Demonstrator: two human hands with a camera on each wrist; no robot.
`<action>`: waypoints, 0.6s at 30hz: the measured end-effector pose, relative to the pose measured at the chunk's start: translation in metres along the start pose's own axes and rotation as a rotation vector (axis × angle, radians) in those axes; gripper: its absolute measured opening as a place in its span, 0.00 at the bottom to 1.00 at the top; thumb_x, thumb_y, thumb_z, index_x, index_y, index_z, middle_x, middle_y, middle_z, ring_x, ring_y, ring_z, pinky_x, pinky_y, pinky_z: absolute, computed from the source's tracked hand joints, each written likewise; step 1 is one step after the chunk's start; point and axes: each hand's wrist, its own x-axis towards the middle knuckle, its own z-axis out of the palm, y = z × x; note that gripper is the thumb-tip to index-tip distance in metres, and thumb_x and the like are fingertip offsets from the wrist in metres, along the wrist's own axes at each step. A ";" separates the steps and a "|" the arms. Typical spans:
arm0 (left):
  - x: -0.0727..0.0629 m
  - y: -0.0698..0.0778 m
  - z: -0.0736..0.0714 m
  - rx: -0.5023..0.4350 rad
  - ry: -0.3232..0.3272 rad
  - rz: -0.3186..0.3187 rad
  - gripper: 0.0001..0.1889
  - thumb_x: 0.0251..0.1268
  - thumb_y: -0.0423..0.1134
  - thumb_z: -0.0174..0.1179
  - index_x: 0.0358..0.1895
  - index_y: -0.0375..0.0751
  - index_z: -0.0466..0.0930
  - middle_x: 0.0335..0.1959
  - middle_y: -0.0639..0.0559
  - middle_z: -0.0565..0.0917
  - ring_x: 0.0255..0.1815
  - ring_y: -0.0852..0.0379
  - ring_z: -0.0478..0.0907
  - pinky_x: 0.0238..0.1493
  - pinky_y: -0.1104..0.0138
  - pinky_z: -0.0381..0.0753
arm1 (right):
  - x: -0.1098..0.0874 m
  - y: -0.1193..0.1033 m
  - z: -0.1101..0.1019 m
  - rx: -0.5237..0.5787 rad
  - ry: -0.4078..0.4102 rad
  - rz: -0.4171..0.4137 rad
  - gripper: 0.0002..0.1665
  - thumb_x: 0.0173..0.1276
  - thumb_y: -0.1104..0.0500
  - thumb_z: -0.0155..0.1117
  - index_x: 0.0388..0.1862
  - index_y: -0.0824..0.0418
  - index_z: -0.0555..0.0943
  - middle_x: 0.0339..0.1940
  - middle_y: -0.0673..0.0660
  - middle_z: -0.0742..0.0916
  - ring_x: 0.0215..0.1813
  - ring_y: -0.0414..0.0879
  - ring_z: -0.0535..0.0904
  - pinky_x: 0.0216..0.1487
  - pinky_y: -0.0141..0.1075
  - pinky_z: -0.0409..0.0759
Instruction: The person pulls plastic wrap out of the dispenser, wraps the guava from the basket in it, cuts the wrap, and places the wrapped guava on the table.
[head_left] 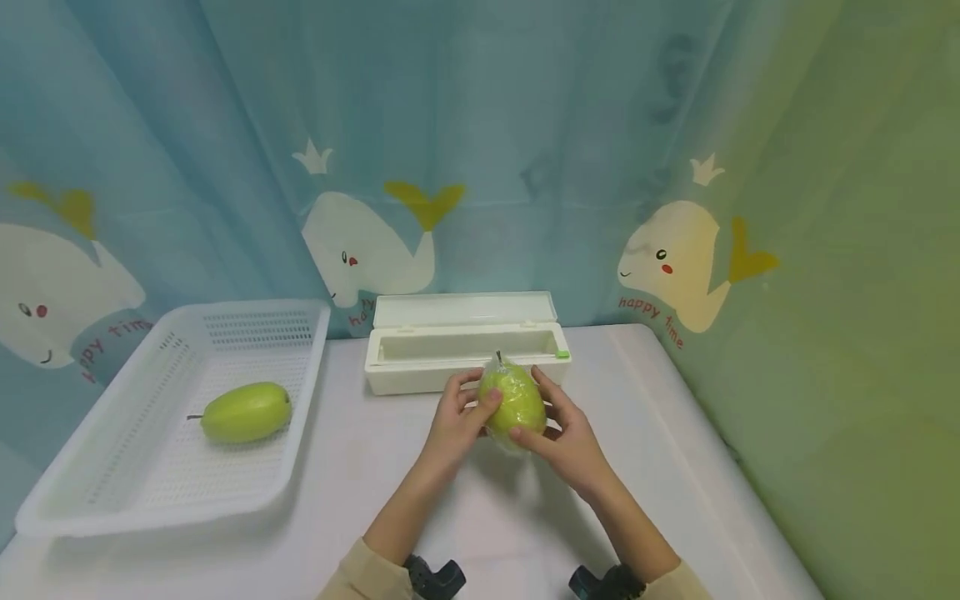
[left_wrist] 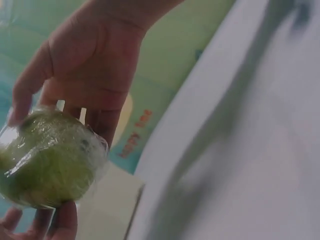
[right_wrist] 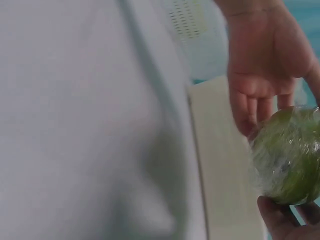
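A green pear (head_left: 517, 398) in clear plastic wrap is held up between both hands above the white table. My left hand (head_left: 459, 417) grips its left side, thumb across the front. On the right side, my right hand (head_left: 558, 433) grips it with the thumb low on the front and the fingers behind. A dark stem sticks up from the top. Glossy, crinkled film covers the wrapped pear (left_wrist: 50, 160) in the left wrist view, and bunched film shows on it in the right wrist view. Some fingers are hidden behind the fruit.
Behind the hands stands a long white box (head_left: 408, 379) with its lid (head_left: 465, 310) raised. To the left, a white plastic basket (head_left: 120, 508) contains an unwrapped green pear (head_left: 247, 412). A whale-print curtain (head_left: 510, 150) hangs behind and along the right of the table (head_left: 660, 400).
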 end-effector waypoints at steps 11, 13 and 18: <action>-0.009 -0.009 0.027 -0.135 -0.079 -0.100 0.26 0.73 0.43 0.56 0.68 0.39 0.63 0.69 0.37 0.68 0.63 0.47 0.75 0.60 0.56 0.80 | -0.009 0.016 -0.029 0.065 0.083 0.136 0.39 0.62 0.61 0.73 0.69 0.54 0.67 0.66 0.61 0.73 0.58 0.57 0.78 0.48 0.36 0.81; -0.009 -0.009 0.032 -0.125 -0.095 -0.116 0.25 0.72 0.43 0.56 0.69 0.42 0.65 0.70 0.39 0.67 0.64 0.46 0.74 0.61 0.56 0.79 | -0.011 0.018 -0.037 0.062 0.076 0.167 0.38 0.63 0.60 0.72 0.70 0.54 0.66 0.66 0.62 0.73 0.58 0.56 0.79 0.49 0.35 0.81; -0.007 -0.008 0.047 -0.107 -0.159 -0.136 0.26 0.72 0.42 0.56 0.71 0.44 0.67 0.68 0.43 0.72 0.64 0.48 0.75 0.61 0.55 0.80 | -0.018 0.022 -0.057 0.054 0.093 0.223 0.36 0.66 0.57 0.69 0.71 0.55 0.65 0.64 0.64 0.74 0.58 0.54 0.79 0.49 0.35 0.81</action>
